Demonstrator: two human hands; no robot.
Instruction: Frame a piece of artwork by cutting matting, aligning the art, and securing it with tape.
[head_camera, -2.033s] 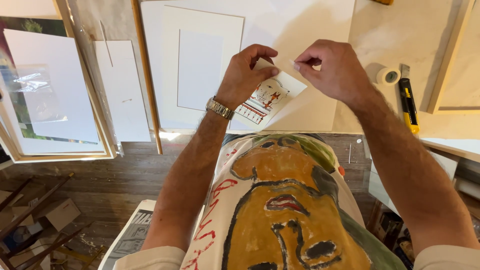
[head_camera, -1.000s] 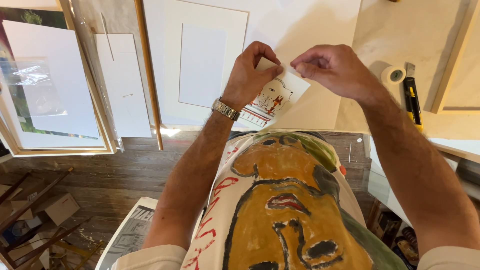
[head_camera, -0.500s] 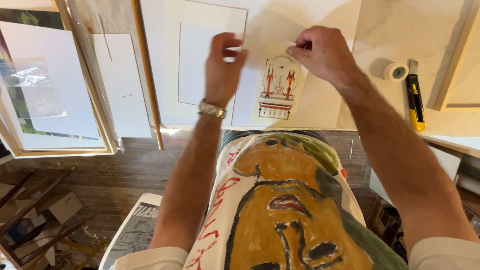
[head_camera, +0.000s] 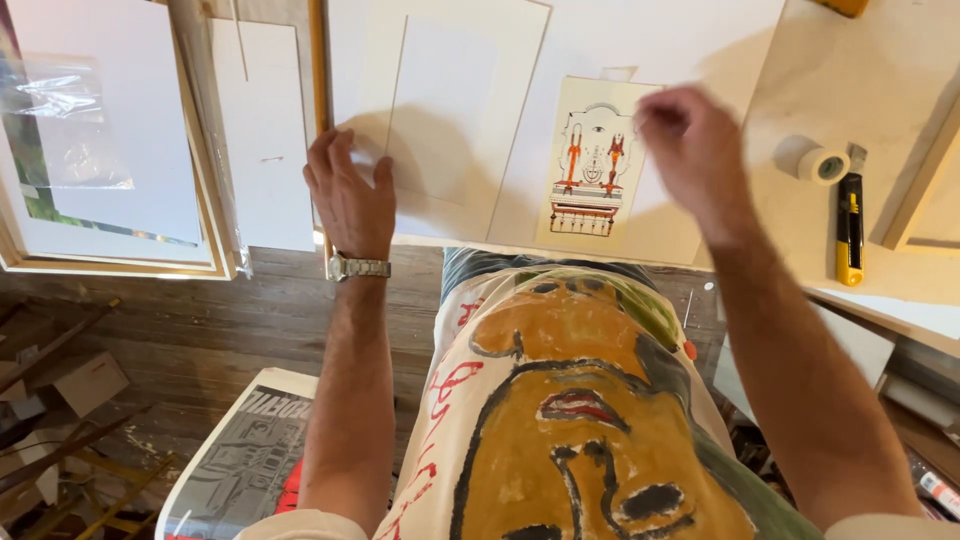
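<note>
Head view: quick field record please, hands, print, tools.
left hand: flat on the white mat board, wristwatch on the wrist
right hand: raised by the small art print, blurred
small art print: lying flat on the white backing sheet
tools: tape roll and yellow-black utility knife, right of the print

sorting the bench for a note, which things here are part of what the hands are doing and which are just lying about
In use:
- small print, flat on the white board
- window mat, under the left hand
- right hand, over the print's edge

Lying about:
- tape roll
- yellow knife
- framed picture
</note>
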